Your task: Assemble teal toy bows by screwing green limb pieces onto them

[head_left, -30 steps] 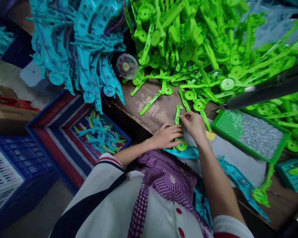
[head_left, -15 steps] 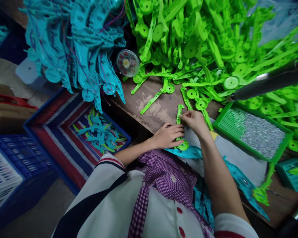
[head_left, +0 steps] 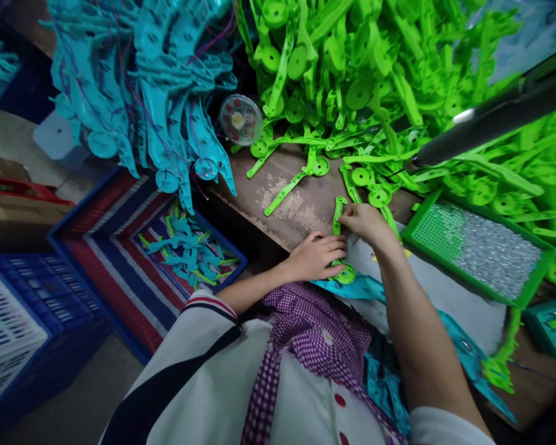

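A long bright green plastic part [head_left: 338, 214] with a round disc end lies upright in front of me at the table's near edge. Across its middle rests my left hand [head_left: 315, 256], fingers together and curled over it, hiding that stretch. My right hand [head_left: 362, 221] is closed in a pinch at the part's upper right side; what its fingertips hold, if anything, is hidden. Under the disc end, a blue plastic part [head_left: 359, 287] lies by my apron. To the right, a green tray [head_left: 516, 301] contains many small silvery pieces.
A tall heap of green parts [head_left: 366, 93] fills the back of the table [head_left: 282, 179]. Blue parts with thin wires [head_left: 155, 80] are stacked left, beside a clear round spool [head_left: 241, 119]. A dark rod-shaped tool [head_left: 491, 114] reaches in from the right. A lined blue crate [head_left: 92, 247] stands lower left.
The dark rod-shaped tool has shifted left and slightly up. My hands stay at the same green part, with barely any movement. The whole view has shifted a little.
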Action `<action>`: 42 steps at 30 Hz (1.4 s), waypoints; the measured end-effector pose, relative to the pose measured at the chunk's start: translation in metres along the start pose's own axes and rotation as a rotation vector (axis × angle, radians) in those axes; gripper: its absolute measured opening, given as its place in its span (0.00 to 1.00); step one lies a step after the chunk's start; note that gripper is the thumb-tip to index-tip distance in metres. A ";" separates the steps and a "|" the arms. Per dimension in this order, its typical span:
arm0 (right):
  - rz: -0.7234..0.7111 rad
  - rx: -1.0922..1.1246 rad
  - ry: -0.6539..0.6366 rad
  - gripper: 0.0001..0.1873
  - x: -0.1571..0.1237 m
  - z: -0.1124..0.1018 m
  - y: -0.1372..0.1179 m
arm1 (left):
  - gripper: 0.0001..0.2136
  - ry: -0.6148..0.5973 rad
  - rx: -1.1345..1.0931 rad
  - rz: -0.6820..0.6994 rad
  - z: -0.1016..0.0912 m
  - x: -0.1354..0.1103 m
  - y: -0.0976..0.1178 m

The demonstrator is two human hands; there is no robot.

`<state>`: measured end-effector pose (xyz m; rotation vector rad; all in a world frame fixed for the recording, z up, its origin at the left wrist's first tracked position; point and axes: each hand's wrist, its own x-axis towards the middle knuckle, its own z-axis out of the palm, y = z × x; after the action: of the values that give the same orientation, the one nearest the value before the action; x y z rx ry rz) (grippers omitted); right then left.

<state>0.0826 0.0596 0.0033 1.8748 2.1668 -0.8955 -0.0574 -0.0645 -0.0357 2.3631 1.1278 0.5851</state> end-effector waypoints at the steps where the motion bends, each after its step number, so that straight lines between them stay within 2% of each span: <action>1: -0.007 -0.042 -0.016 0.08 0.002 -0.001 -0.002 | 0.17 -0.002 -0.002 -0.002 0.000 0.000 0.000; 6: 0.020 -0.157 -0.085 0.08 0.005 -0.006 -0.013 | 0.17 0.003 0.003 -0.004 0.000 -0.001 0.000; 9: 0.046 -0.145 -0.059 0.09 -0.006 -0.007 -0.015 | 0.16 -0.009 0.011 -0.009 -0.001 0.001 0.001; 14: 0.026 -0.056 0.195 0.17 -0.043 0.001 -0.003 | 0.15 -0.018 -0.001 -0.030 -0.001 0.002 0.003; 17: -0.003 -0.043 0.316 0.19 -0.060 0.008 0.006 | 0.16 0.002 -0.081 -0.023 -0.001 -0.001 0.002; 20: -0.028 -0.010 0.333 0.19 -0.069 0.016 0.009 | 0.18 0.128 -0.230 -0.039 -0.008 -0.003 -0.005; 22: -0.043 0.012 0.335 0.20 -0.071 0.021 0.006 | 0.16 0.258 -0.295 -0.105 -0.018 0.001 -0.014; 24: -0.068 0.006 0.351 0.20 -0.073 0.024 0.001 | 0.14 0.325 -0.322 -0.164 -0.030 0.011 -0.028; 28: -0.137 -0.100 0.328 0.19 -0.074 0.029 -0.011 | 0.11 0.243 -0.358 -0.197 -0.047 0.040 -0.055; 31: -0.179 -0.185 0.288 0.20 -0.075 0.031 -0.018 | 0.10 0.133 -0.343 -0.196 -0.050 0.053 -0.063; 35: -0.226 -0.230 0.295 0.21 -0.076 0.033 -0.019 | 0.08 0.025 -0.321 -0.175 -0.048 0.055 -0.064; 38: -0.253 -0.230 0.304 0.20 -0.079 0.034 -0.010 | 0.07 0.024 -0.332 -0.185 -0.046 0.053 -0.063; 42: -0.240 -0.115 0.300 0.16 -0.085 0.035 0.006 | 0.06 0.029 -0.367 -0.194 -0.045 0.053 -0.065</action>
<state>0.0966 -0.0312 0.0128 1.8203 2.6010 -0.5339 -0.0909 0.0244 -0.0267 1.9168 1.1357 0.6921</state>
